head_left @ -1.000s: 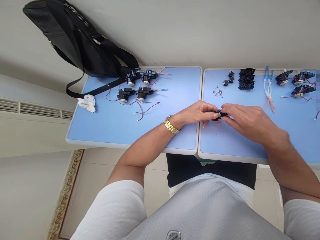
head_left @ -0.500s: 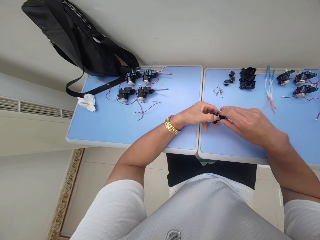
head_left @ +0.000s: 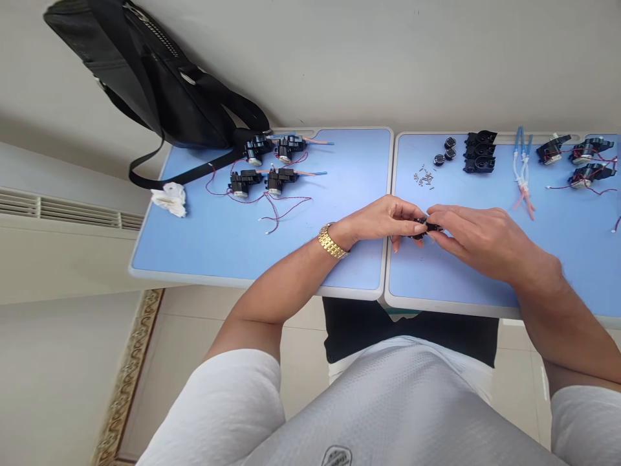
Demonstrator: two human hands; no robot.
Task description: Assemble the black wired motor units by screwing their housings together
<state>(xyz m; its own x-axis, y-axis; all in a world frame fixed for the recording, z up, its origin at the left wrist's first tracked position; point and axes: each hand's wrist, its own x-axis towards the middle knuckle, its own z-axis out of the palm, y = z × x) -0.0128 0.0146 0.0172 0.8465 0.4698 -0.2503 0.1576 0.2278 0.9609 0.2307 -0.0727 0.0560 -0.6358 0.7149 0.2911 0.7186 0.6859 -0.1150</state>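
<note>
Between my two hands is a small black plastic part (head_left: 420,228), mostly covered by fingers, so its exact kind does not show. My left hand (head_left: 388,219) pinches its left side, thumb on top. My right hand (head_left: 478,236) grips the right side with thumb and fingertips. Just beyond my fingers lies a pile of small screws (head_left: 425,177). Behind the screws sit round black caps (head_left: 450,154), and beside those stand black molded housings (head_left: 480,153) in a column.
On the left table (head_left: 339,188) lie several black motor units (head_left: 245,183) with wires and tubes, a crumpled tissue (head_left: 169,199) and a black bag (head_left: 160,77). Blue and pink tubes (head_left: 522,169) and further motor units (head_left: 588,150) are at the right. A gap divides the tables.
Almost nothing differs. Both hands keep hold of the black part in the same place, with only a slight shift of the fingers.
</note>
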